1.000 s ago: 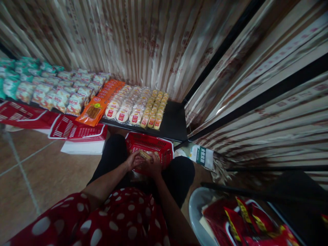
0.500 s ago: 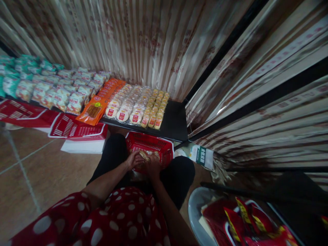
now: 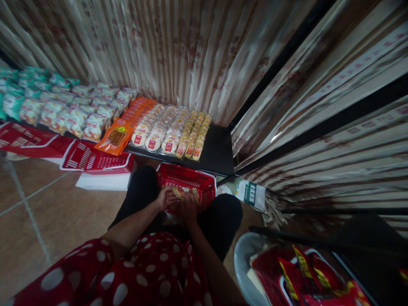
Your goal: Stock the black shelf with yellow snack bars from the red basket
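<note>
A red plastic basket [image 3: 204,182] with a white rim sits between my knees, under the shelf edge. My left hand [image 3: 166,198] is inside it, fingers closed on a small golden clear-wrapped snack [image 3: 179,193]. Close against it, my right hand [image 3: 190,207] is curled around the snack's other side, its fingertips partly hidden. More wrapped golden snacks [image 3: 196,195] lie in the basket beyond the hands. On the black shelf [image 3: 219,146] above stand rows of yellow wrapped snacks [image 3: 194,136] and round white wrapped crackers [image 3: 159,131].
Left along the shelf lie an orange packet [image 3: 123,129], white snack bags [image 3: 73,114] and green bags [image 3: 14,100]. Red baskets [image 3: 98,159] sit below them. A grey basin [image 3: 240,263] with red packets [image 3: 295,274] is at my right. Black poles cross a striped curtain.
The hands stay over the basket and have shifted slightly around the snack; my right hand sits a little lower and further left. The shelf rows look the same.
</note>
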### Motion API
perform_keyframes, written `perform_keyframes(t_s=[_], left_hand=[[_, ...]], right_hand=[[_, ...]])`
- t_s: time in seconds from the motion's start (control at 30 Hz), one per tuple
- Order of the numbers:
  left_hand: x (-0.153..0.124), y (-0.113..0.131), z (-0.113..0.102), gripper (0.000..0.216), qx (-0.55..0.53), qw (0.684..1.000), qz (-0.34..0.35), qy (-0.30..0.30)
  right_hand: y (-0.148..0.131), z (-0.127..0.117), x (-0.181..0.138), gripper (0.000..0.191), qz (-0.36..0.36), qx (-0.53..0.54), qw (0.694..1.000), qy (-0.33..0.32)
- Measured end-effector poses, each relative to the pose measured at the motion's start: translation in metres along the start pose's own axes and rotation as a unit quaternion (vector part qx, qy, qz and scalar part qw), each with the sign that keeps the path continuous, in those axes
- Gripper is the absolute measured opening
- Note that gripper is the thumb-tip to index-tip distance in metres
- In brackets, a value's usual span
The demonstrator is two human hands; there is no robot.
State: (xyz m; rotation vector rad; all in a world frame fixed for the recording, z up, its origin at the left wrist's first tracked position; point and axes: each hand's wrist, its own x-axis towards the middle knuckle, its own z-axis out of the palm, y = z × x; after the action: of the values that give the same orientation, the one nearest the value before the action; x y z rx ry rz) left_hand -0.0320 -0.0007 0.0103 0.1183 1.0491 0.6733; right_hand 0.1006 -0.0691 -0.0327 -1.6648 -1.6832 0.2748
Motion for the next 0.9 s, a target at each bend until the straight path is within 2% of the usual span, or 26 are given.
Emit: perform_keyframes(t_s=[0.27,0.5,0.6,0.7,0.9], left_hand=[[-0.003,0.0,0.001,0.038,0.0,1.0,0.003,-0.016],[0.001,-0.004,-0.001,0.02,0.008,1.0,0.023,0.001],[0.005,-0.005,-0.002,0.011,0.022,0.999,0.025,0.018],[0.007,-0.006,-0.003,0.011,0.036,0.999,0.03,0.023],[0.01,-0.008,-0.004,0.01,0.029,0.999,0.028,0.023]], right_hand=[[-0.002,-0.003,-0.001,0.023,0.028,-0.019,0.999,-0.011],[-0.003,-0.003,-0.003,0.021,0.011,-0.001,0.999,-0.053],[-0.005,-0.003,-0.003,0.024,0.008,0.035,0.998,-0.048],[-0.007,-0.005,-0.002,0.027,0.048,0.073,0.996,-0.032],[-0.005,-0.007,0.002,0.027,0.186,0.129,0.974,-0.009]])
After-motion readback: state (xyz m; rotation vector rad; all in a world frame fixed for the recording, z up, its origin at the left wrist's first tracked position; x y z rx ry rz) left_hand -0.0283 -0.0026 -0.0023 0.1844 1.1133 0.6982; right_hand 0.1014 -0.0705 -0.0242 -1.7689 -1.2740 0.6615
